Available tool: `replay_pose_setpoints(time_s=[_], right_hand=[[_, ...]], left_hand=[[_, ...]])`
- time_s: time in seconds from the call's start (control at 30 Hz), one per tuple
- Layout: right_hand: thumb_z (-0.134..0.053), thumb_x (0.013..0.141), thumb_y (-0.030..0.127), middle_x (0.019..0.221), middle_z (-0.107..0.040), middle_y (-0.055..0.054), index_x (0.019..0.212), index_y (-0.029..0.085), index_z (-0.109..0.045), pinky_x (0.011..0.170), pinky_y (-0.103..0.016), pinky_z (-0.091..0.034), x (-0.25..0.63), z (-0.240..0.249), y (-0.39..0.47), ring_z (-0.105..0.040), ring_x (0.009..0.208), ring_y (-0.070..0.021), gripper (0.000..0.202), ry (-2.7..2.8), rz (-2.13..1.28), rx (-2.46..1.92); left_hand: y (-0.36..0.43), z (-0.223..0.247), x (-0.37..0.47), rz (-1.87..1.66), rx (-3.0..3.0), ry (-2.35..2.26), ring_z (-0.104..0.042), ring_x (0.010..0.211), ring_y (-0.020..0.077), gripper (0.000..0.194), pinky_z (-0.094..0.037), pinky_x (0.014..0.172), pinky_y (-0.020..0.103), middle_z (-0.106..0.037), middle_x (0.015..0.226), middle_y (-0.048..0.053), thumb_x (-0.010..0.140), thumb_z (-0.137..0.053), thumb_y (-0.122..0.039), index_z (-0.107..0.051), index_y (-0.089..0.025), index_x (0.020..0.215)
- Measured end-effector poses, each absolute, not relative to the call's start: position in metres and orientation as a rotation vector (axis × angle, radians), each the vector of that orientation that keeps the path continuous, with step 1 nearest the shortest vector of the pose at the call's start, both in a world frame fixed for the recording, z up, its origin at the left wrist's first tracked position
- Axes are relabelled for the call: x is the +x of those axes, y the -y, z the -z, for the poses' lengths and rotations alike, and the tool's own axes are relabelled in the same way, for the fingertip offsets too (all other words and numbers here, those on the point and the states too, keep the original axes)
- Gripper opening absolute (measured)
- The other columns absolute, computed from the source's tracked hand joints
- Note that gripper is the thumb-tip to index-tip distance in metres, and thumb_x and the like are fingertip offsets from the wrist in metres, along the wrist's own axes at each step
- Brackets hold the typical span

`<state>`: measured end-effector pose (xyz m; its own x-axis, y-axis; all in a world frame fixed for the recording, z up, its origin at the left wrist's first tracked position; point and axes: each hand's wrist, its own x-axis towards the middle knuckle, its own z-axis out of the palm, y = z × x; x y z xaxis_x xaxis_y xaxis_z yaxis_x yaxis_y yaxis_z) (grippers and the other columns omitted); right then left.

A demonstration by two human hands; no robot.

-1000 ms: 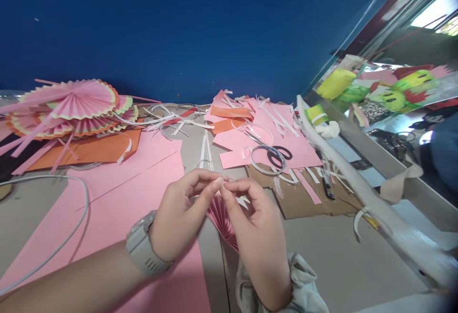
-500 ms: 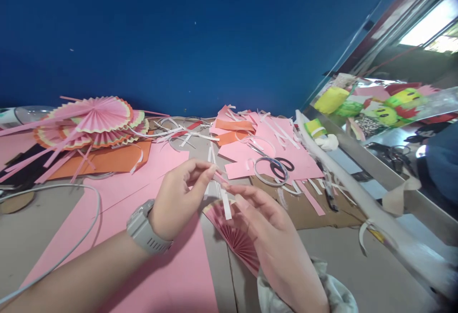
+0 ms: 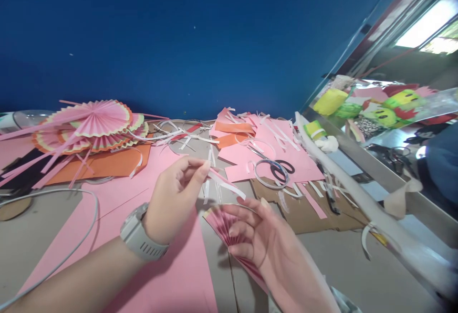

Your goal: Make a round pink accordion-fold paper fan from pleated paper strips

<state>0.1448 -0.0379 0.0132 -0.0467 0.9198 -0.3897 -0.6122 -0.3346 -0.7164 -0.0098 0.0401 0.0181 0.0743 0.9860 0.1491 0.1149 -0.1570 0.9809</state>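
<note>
My left hand (image 3: 181, 193), with a grey watch on the wrist, pinches one end of a narrow pink-and-white paper strip (image 3: 229, 186) between thumb and index finger. The strip slants down to the right, its white end beside the index fingertip of my right hand (image 3: 272, 241). The fingers of my right hand are loosely bent and apart, palm turned partly up. Just under them lies a folded pink paper fan (image 3: 218, 222) with a pale yellow edge, partly hidden by the hand. Whether those fingers touch the fan, I cannot tell.
Pleated pink rosettes (image 3: 103, 117) are piled at the left. Black-handled scissors (image 3: 284, 170) and a tape roll (image 3: 263, 179) sit on pink paper scraps. A large pink sheet (image 3: 171, 275) lies below my left arm. A white cable (image 3: 93, 217) curves across the left side.
My right hand has moved down and right, and its fingers have spread from the strip. The strip's free end, hanging down before, now stretches rightward. My left hand still pinches it.
</note>
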Motion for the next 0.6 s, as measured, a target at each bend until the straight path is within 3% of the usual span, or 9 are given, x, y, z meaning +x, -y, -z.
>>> replay_pose_setpoints(time_s=[0.13,0.27,0.6], right_hand=[[-0.047,0.085,0.047,0.075,-0.064,-0.003,0.085,0.019,-0.059,0.057,-0.024,-0.050,0.1401,-0.0081,0.0335,-0.057,0.062,-0.0122,0.031,0.707,-1.515,-1.105],[-0.051,0.086,0.039,0.060,-0.052,0.005,0.071,0.020,-0.051,0.054,-0.019,-0.041,0.1388,-0.0083,0.0317,-0.049,0.053,-0.0080,0.025,0.965,-1.268,-1.350],[-0.044,0.090,0.035,0.057,-0.043,0.006,0.063,0.021,-0.043,0.050,-0.018,-0.035,0.1425,-0.0041,0.0332,-0.041,0.051,-0.0079,0.030,1.233,-0.868,-1.561]], left_hand=[[-0.0328,-0.0206,-0.0076,-1.188,1.493,-1.178,-0.065,0.078,0.0152,0.020,-0.052,0.072,0.024,-0.070,0.085,0.004,0.083,-0.055,-0.035,-0.062,-0.017,0.087],[-0.0306,-0.0198,-0.0082,-1.179,1.495,-1.183,-0.065,0.078,0.0154,0.020,-0.052,0.071,0.024,-0.070,0.085,0.004,0.083,-0.056,-0.035,-0.063,-0.017,0.088],[-0.0345,-0.0131,-0.0028,-1.038,1.204,-1.147,-0.063,0.069,0.0104,0.021,-0.054,0.070,0.021,-0.065,0.071,-0.001,0.081,-0.058,-0.038,-0.060,-0.018,0.082]])
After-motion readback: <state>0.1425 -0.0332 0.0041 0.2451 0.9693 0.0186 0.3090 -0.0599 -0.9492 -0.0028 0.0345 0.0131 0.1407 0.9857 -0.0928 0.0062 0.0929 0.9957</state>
